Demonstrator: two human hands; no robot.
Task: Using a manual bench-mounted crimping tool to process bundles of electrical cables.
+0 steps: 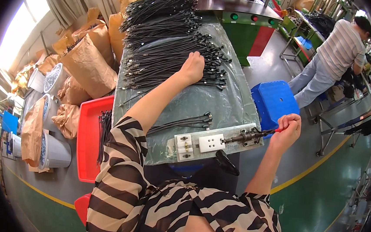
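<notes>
Hands (192, 67) (286, 129) apart; cables (104, 129) in red tray (87, 160)

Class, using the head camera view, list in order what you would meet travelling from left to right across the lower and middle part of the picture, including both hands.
Lowest grey bucket → red tray → left hand → white block with holes → right hand → co-worker's striped shirt.

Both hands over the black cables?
No: only the left hand is over the black cables; the right hand is at the red handle.
</notes>
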